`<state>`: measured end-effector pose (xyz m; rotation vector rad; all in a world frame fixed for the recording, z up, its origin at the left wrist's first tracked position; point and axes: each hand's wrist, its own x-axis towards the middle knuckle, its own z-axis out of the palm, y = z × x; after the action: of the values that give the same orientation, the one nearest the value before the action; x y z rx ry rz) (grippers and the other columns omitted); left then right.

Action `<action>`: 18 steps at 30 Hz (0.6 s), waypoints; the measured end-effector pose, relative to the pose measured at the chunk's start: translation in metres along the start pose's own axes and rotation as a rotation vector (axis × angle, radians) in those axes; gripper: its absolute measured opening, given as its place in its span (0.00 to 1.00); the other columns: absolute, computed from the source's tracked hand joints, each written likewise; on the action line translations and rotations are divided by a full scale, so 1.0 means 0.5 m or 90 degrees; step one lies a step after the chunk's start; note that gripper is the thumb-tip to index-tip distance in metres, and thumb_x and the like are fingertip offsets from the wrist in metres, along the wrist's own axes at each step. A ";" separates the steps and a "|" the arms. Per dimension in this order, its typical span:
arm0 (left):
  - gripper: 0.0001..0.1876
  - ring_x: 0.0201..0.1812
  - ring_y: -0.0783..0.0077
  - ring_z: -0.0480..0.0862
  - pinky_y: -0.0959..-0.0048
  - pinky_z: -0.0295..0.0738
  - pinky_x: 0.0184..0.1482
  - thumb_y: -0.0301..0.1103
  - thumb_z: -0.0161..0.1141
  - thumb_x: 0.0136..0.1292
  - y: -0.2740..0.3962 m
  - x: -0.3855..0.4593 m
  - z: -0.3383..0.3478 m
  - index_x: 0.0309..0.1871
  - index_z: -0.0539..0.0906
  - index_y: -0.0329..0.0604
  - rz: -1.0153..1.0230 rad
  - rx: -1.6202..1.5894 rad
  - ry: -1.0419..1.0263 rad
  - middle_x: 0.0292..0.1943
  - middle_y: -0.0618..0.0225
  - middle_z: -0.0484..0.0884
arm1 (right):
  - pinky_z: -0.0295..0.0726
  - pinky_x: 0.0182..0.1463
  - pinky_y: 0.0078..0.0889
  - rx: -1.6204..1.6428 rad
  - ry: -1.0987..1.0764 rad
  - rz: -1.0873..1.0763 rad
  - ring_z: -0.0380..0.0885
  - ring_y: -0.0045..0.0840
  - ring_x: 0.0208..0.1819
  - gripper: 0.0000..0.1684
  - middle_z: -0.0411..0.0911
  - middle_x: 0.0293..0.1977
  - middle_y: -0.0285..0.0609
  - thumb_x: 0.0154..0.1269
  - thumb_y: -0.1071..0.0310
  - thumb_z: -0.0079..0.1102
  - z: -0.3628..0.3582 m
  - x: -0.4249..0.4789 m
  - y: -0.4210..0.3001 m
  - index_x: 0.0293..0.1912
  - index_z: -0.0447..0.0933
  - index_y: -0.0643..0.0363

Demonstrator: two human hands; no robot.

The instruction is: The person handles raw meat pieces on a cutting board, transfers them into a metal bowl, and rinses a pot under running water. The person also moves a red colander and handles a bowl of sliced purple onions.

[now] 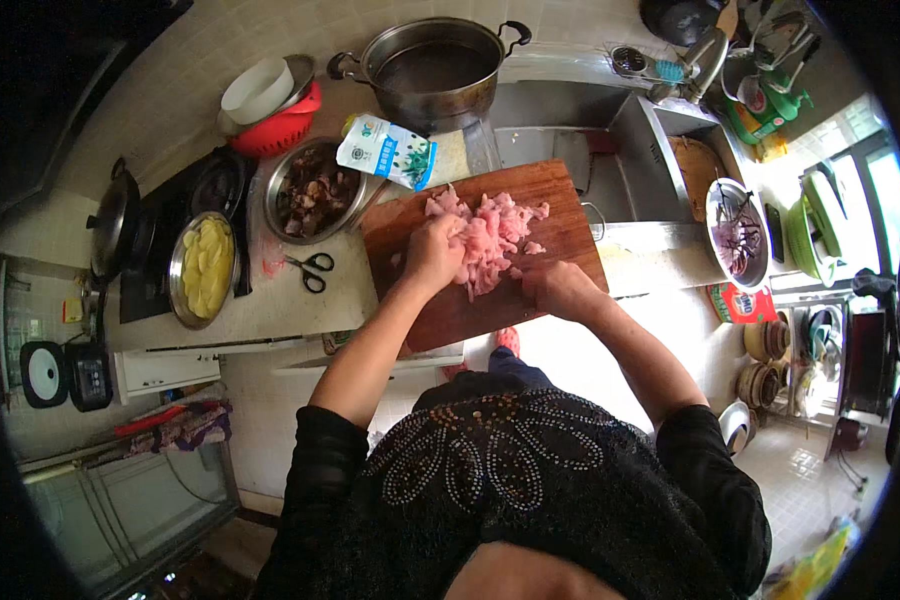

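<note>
Pieces of pale pink raw meat [489, 229] are heaped on a reddish-brown wooden cutting board [450, 321], which lies tilted across the counter edge. My left hand [433, 255] has its fingers curled onto the left side of the heap, gripping some meat. At the lower right of the board, my right hand [566, 289] is curled like a fist beside the meat. Whatever may be inside it is hidden; a blade cannot be made out. A white and blue printed packet [387, 152] lies just beyond the board's far left corner.
Left of the board are black-handled scissors [313, 271], a metal bowl of dark soaked pieces [316, 191] and a bowl of sliced yellow potato-like pieces [208, 268]. A large two-handled pot [435, 71] stands behind, next to the steel sink [555, 142]. A white basin [735, 236] sits right.
</note>
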<state>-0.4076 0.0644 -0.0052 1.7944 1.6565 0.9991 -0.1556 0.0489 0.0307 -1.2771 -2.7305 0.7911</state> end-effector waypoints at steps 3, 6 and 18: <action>0.19 0.49 0.63 0.83 0.70 0.80 0.45 0.22 0.65 0.53 0.024 0.048 -0.054 0.50 0.81 0.42 0.222 0.023 -0.122 0.44 0.57 0.84 | 0.81 0.41 0.40 0.143 0.180 0.038 0.81 0.41 0.36 0.06 0.81 0.32 0.48 0.51 0.75 0.63 -0.020 0.030 0.022 0.32 0.81 0.58; 0.39 0.59 0.53 0.76 0.61 0.74 0.58 0.36 0.77 0.44 0.062 0.069 -0.112 0.64 0.74 0.50 0.003 -0.004 -0.400 0.59 0.50 0.72 | 0.80 0.46 0.46 0.160 0.360 0.058 0.80 0.49 0.44 0.14 0.78 0.41 0.54 0.55 0.63 0.65 -0.023 0.095 0.067 0.40 0.80 0.59; 0.26 0.54 0.59 0.80 0.62 0.71 0.62 0.21 0.69 0.50 0.022 0.065 -0.006 0.55 0.78 0.40 0.032 -0.016 -0.244 0.49 0.61 0.82 | 0.78 0.53 0.46 0.303 0.217 0.008 0.76 0.54 0.53 0.37 0.76 0.50 0.61 0.52 0.60 0.70 0.010 0.191 -0.016 0.59 0.68 0.66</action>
<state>-0.4036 0.0945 0.0109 1.8781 1.3629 0.6402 -0.2259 0.1115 0.0123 -1.1894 -2.1035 1.0321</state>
